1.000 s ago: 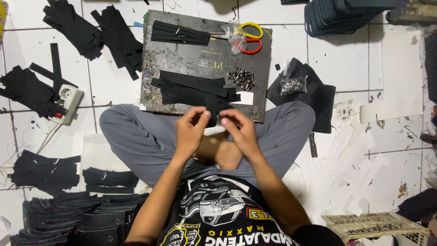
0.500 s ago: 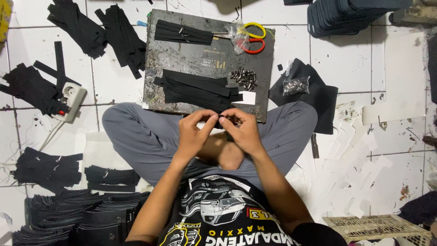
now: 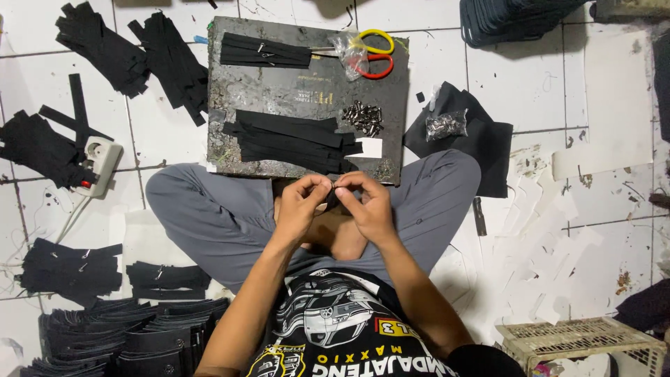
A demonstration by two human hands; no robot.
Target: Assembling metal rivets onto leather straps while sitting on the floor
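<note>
While sitting cross-legged on a white tiled floor [image 3: 433, 77], a person brings both hands together over the lap, just below the near edge of a dark work board [image 3: 279, 91]. The left hand [image 3: 301, 202] and the right hand [image 3: 366, 206] meet at the fingertips, each pinched closed on a small black strap piece [image 3: 333, 197] held between them; most of the piece is hidden by the fingers, so its shape cannot be told.

On the board lies a flat stack of black strips [image 3: 289, 139] near the hands, with a small white card [image 3: 368, 147] touching its right end and a little heap of metal rivets [image 3: 363, 116] just above that. A second bundle of strips [image 3: 264, 51] lies along the far edge, beside scissors with yellow and red handles [image 3: 373, 52] and a small clear bag [image 3: 347, 47].

Right of the board, a black sheet [image 3: 474, 139] carries a clear bag of metal parts [image 3: 447, 124]. Left of the board sit more piles of black pieces [image 3: 132, 45] and a white power strip [image 3: 99, 162]. Stacked black pieces [image 3: 132, 338] fill the lower left corner, and a pale plastic basket [image 3: 579, 338] stands at lower right.
</note>
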